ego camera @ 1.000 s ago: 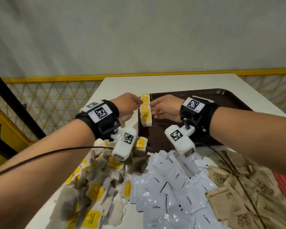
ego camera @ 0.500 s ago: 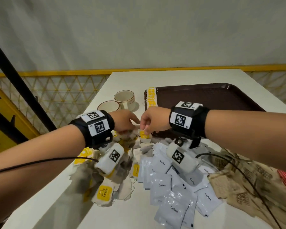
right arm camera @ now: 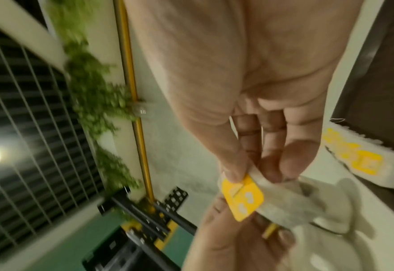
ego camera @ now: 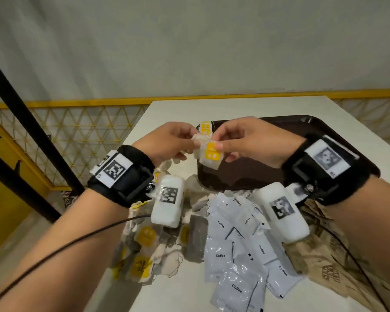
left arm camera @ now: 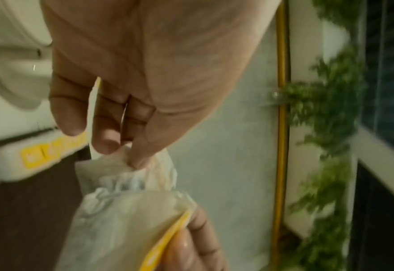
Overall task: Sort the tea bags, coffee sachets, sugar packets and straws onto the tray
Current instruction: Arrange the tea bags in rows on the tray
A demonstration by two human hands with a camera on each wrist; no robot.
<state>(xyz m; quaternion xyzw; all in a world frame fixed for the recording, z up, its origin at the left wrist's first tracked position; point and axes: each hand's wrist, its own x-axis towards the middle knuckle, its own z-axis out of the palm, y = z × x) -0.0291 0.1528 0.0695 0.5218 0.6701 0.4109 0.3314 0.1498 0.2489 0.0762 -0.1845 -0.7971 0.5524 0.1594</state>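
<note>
Half a second ago both my hands were down in the loose pile; now they are raised over the near-left corner of the tray (ego camera: 338, 140), sharing one tea bag (ego camera: 208, 157). My left hand (ego camera: 167, 143) pinches its crumpled paper edge; my right hand (ego camera: 250, 143) pinches its yellow tag. Beyond the bag, the tea bag stack (ego camera: 206, 130) lies along the tray's left edge. Judging by that, this bag joins the stack next. Coffee sachets (ego camera: 241, 255) wait on the tabletop (ego camera: 245, 106), short of the tray.
</note>
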